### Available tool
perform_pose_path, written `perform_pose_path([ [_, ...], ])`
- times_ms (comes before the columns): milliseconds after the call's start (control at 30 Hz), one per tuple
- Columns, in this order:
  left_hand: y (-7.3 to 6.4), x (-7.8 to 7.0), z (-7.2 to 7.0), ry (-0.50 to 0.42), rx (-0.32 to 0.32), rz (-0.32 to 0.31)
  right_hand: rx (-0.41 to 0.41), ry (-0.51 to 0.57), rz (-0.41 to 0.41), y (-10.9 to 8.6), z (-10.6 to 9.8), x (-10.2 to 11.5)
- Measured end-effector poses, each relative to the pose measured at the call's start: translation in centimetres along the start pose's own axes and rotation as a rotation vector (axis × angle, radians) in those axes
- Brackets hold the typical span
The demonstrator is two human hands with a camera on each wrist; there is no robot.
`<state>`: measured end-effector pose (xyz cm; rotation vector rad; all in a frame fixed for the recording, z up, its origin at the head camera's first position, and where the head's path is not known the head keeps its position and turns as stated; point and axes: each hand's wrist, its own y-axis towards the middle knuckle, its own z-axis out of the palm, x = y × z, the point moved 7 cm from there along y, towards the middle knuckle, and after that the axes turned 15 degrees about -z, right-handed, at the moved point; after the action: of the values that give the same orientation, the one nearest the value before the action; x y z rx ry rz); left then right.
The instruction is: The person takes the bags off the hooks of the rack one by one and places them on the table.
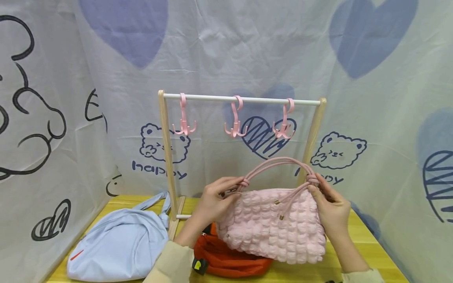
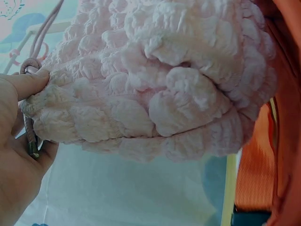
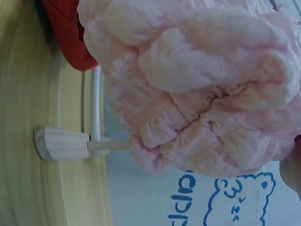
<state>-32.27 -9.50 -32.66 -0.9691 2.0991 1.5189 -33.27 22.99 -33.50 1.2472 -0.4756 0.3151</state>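
Note:
A pink puffy handbag [image 1: 276,224] hangs between my two hands above the table, its corded handle arching upward. My left hand [image 1: 217,198] pinches the handle's left end by the knot, and the left wrist view shows thumb and fingers at that corner of the bag [image 2: 131,89]. Over at the right end, my right hand [image 1: 330,208] grips beside the other knot. In the right wrist view the bag [image 3: 197,89] hides nearly all of that hand. Behind and below the handbag lies a red-orange bag [image 1: 230,257], partly covered.
A rack with a white bar [image 1: 209,97] and wooden posts stands behind, bearing three pink hooks [image 1: 184,125]. To the left, a light blue backpack [image 1: 116,243] lies on the yellow wooden table [image 1: 368,251]. Printed cloth [image 1: 226,51] surrounds the back and sides.

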Motion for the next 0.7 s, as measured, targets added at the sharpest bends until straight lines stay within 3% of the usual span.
perform_pose_path([
  [333, 1.3, 0.1, 2.0, -0.196, 0.074, -0.306, 0.006, -0.098, 0.147, 1.2, -2.6, -0.7],
  [700, 2.3, -0.2, 5.8, -0.408, 0.127, -0.488, 0.049, -0.169, 0.219, 2.3, -5.3, -1.3],
])
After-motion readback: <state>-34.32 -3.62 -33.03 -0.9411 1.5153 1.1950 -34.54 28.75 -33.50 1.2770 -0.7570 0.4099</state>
